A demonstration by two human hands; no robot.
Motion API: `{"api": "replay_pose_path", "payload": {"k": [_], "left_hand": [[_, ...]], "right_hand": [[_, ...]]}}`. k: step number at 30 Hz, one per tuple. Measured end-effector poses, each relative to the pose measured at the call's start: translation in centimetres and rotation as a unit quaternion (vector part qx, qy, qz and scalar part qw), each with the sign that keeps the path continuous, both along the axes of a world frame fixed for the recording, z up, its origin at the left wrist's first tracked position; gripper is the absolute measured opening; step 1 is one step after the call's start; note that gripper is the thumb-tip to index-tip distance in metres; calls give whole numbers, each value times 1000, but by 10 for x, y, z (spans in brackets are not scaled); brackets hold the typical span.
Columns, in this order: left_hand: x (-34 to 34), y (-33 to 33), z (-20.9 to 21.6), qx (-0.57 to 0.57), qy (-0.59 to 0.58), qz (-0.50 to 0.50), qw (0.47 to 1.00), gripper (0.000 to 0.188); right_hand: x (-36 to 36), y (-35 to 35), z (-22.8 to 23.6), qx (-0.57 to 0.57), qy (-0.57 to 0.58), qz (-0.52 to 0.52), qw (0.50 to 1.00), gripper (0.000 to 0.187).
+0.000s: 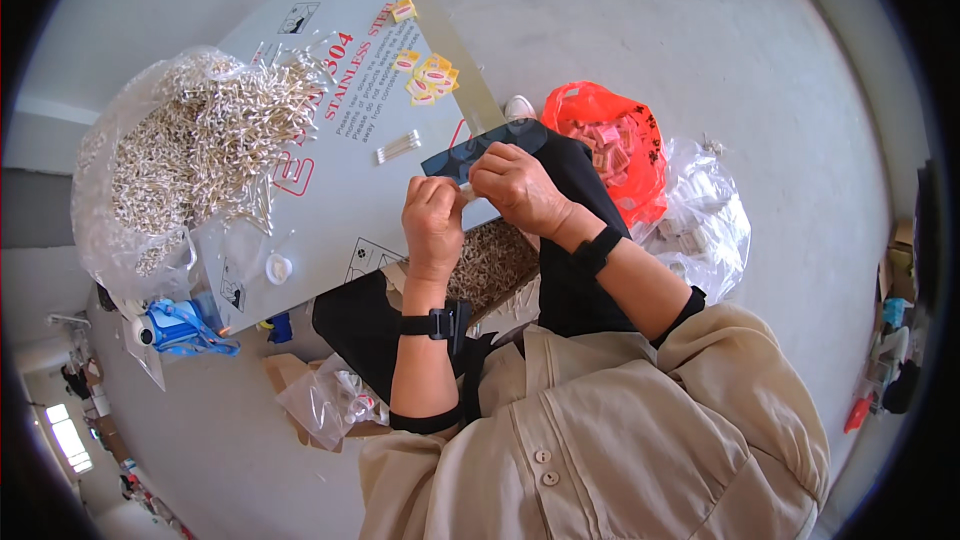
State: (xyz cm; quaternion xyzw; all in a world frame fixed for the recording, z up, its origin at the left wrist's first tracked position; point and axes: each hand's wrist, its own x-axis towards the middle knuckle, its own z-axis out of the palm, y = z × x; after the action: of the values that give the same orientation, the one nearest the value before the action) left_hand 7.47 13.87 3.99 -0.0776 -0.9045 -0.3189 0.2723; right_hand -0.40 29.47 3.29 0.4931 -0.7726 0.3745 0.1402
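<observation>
My left hand and my right hand meet above the near right edge of the table. Both are closed in a pinch around a small pale piece, mostly hidden by the fingers, so its kind does not show. Just beyond them is a dark blue see-through sheet. A small bundle of cotton swabs lies on the tabletop to the left of it. Under my hands, an open box holds many thin brownish pieces.
A clear bag heaped with loose cotton swabs covers the table's left side. Yellow-and-white small packets lie at the far edge. To the right on the floor stand a red bag with pink packets and a clear bag.
</observation>
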Motion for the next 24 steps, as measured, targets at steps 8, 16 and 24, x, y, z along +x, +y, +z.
{"api": "replay_pose_path", "payload": {"k": [8,16,24], "left_hand": [[-3,-5,0,-13,-25,7,1000,14],[8,11,-7,206,-72,91,972,17],[15,4,-6,-58,21,44,997,23]], "right_hand": [[-4,-2,6,27,-69,1,997,14],[15,-1,-3,-40,-209,-44,976,10],[12,2,0,-12,-54,-24,998,14]]}}
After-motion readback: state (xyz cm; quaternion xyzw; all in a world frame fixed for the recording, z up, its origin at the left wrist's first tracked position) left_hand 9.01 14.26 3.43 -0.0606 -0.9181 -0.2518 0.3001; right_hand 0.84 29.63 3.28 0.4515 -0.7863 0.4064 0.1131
